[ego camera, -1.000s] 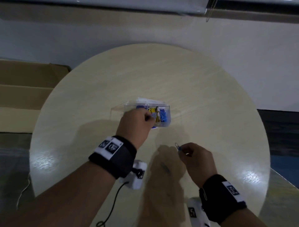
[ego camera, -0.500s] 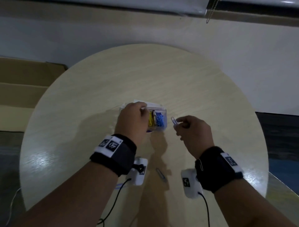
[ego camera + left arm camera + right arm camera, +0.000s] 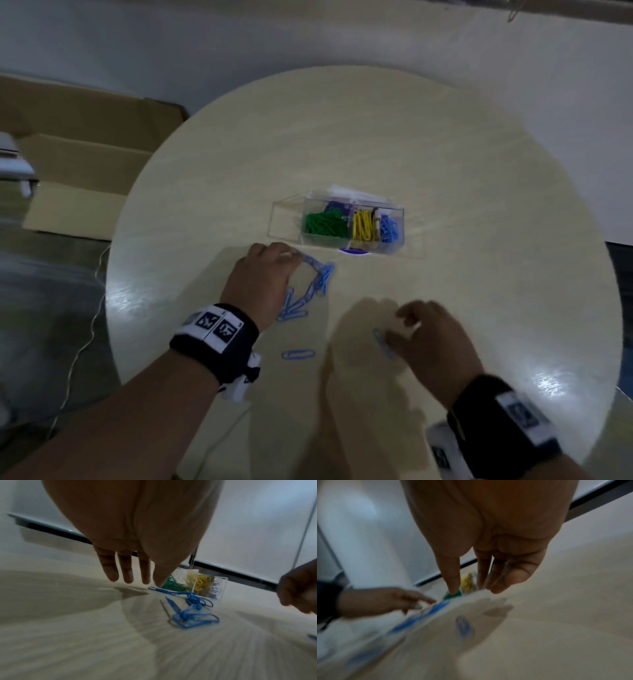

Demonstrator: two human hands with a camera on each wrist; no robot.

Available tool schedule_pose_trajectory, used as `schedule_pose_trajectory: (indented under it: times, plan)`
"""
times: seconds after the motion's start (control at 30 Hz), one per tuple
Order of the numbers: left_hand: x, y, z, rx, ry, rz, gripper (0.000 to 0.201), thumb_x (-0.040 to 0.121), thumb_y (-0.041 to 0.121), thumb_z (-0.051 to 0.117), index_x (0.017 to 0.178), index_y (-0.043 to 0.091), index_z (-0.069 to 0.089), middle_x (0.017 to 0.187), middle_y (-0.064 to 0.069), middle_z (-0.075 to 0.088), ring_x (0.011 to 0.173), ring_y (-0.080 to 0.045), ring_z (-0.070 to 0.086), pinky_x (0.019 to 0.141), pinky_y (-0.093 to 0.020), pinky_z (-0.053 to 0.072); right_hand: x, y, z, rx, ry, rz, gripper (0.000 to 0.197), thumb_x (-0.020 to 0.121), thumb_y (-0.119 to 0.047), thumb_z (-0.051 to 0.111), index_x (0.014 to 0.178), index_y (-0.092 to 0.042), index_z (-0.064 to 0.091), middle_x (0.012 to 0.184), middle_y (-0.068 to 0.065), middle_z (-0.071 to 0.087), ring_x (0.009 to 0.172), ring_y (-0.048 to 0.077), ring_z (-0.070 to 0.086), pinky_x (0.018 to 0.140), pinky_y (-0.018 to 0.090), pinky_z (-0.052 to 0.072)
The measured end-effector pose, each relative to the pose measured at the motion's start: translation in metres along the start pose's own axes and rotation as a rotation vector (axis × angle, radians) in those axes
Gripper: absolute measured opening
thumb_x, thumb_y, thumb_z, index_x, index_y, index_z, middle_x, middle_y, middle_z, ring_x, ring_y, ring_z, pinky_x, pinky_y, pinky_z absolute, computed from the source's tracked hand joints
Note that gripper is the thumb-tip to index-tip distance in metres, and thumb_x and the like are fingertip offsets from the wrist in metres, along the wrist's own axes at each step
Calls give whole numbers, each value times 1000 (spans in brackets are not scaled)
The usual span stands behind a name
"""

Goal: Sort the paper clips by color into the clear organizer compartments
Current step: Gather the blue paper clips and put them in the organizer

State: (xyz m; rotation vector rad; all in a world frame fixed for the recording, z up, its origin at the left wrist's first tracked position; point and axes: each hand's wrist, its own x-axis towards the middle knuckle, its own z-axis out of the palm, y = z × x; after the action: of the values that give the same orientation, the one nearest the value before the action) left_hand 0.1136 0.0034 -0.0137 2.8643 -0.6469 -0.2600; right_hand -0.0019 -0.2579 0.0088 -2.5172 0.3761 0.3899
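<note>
Left hand (image 3: 263, 274) open with straight fingers beside a tangle of blue clips (image 3: 310, 291), right hand (image 3: 424, 342) loosely open over one blue clip (image 3: 383, 341), another clip (image 3: 298, 354) between them, clear organizer (image 3: 352, 222) beyond on the round desk (image 3: 479, 205), green, yellow, blue compartments.

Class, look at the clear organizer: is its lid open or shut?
Open. The clear organizer shows its green, yellow and blue clips uncovered from above, and a clear panel, apparently its lid, lies flat on the table to its left.
</note>
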Motion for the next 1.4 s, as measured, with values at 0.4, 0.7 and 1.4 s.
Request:
schedule_pose_trajectory:
  times: [0.4, 0.7, 1.4]
  plan:
    - [-36, -28, -4, -151, 93, -71, 2, 83, 13, 60, 82, 14, 58, 80, -8, 60, 75, -34, 56, 67, -41, 47, 4, -19, 28, -289, -114, -206, 11, 79, -18, 56, 72, -12, 60, 75, 12, 58, 70, 36, 59, 62, 36, 43]
    - [-50, -14, -7, -365, 9, -230, 12, 84, 13, 63, 90, 20, 70, 88, 2, 58, 86, -21, 58, 75, -28, 42, 78, -84, 36, -346, -123, -617, 15, 70, -7, 58, 82, -6, 68, 118, 17, 65, 106, 34, 61, 94, 41, 48]
    - [-25, 27, -7, -1016, 171, -549, 11, 88, 24, 67, 78, 20, 63, 69, 2, 72, 48, -18, 63, 51, -32, 51, 19, -28, 25, -136, -65, -171, 14, 82, -17, 59, 95, -18, 66, 92, 8, 59, 86, 32, 58, 70, 34, 43]
